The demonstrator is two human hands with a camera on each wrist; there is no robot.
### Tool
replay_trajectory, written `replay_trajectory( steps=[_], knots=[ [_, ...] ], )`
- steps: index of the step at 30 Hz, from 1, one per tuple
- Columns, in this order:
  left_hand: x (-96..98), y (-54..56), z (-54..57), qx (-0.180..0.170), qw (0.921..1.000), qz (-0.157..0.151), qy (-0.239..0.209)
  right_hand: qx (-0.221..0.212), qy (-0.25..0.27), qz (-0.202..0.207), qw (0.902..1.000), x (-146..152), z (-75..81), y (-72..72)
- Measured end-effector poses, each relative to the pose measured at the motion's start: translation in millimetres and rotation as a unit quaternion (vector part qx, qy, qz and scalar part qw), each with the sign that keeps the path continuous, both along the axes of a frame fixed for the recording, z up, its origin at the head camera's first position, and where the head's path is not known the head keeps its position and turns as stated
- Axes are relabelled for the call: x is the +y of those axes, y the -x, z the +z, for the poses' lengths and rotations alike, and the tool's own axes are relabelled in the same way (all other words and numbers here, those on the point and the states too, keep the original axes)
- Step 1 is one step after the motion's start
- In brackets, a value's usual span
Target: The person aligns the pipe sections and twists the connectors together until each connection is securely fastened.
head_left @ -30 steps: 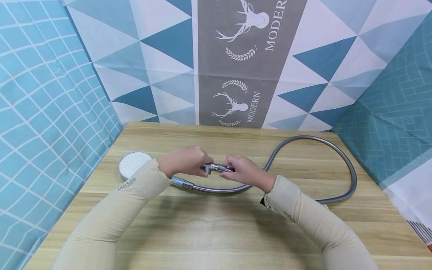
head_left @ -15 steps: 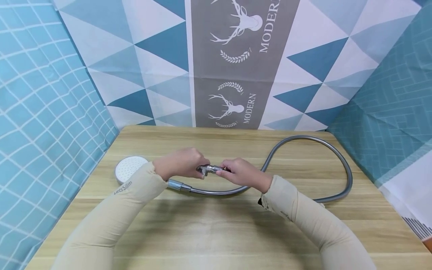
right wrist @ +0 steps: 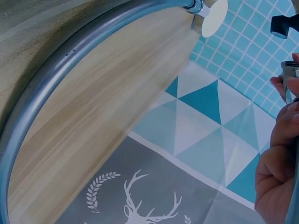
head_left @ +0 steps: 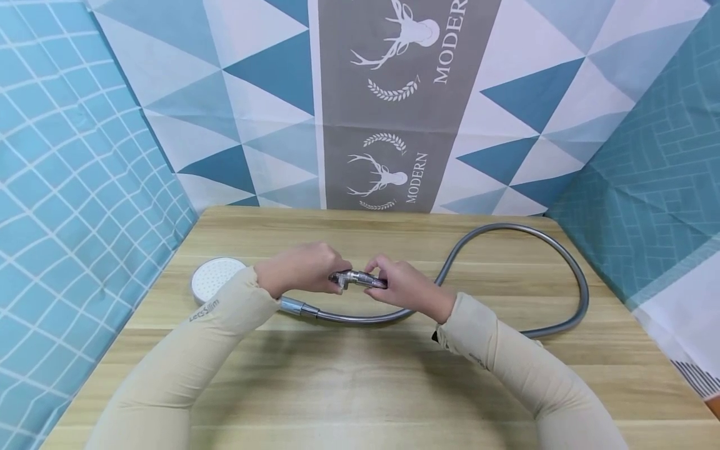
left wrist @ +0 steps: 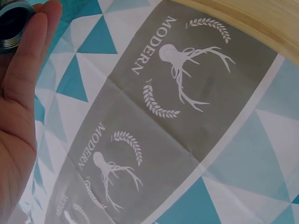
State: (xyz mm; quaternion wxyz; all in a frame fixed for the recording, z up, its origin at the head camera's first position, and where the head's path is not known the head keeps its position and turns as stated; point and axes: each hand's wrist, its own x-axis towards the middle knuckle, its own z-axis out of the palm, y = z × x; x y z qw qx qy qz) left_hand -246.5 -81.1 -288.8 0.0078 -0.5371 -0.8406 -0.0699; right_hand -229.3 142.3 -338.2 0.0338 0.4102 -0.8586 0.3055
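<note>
In the head view my left hand (head_left: 300, 269) grips a small chrome fitting (head_left: 343, 279) with a side piece, partly hidden by the fingers. Its threaded opening shows at the fingertips in the left wrist view. My right hand (head_left: 407, 289), with thumb and fingers curled, holds the metal end of a shower hose (head_left: 368, 280). Fitting and hose end line up in the head view, over the middle of the table. A round white shower head (head_left: 216, 278) lies at the left, its chrome handle (head_left: 291, 305) partly behind the left wrist and joined to the hose's other end.
The grey hose (head_left: 579, 275) loops across the right side of the wooden table (head_left: 360, 387) and passes behind the right forearm. Patterned cloth (head_left: 382, 106) hangs behind the table, with blue tiled-pattern cloth (head_left: 84, 187) along the left.
The right hand's fingers shift around the hose end, and its index finger now stands raised, with more of the metal end showing. The left hand still holds the fitting. The head view shifts slightly.
</note>
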Motion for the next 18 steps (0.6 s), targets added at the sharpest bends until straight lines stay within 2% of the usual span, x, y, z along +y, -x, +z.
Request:
replay_trajectory(
  steps=[3,5,11,18],
  knots=[
    [-0.4,-0.8,1.4,0.006,0.9999,-0.009,-0.007,0.062,0.015,0.016,0.9978,0.8,-1.1,0.4],
    [-0.5,-1.4,2.1,0.014,0.9998,-0.011,-0.007,0.083,0.028,0.025,0.9958,1.3,-1.7,1.4],
    [-0.3,-2.8,3.1,0.034,0.9994,-0.010,-0.002,0.095,0.035,0.037,0.9942,3.0,-2.2,2.8],
    [0.0,-3.9,4.1,0.033,0.9994,-0.005,0.009,0.102,0.031,0.037,0.9936,2.8,-2.3,2.7]
  ],
)
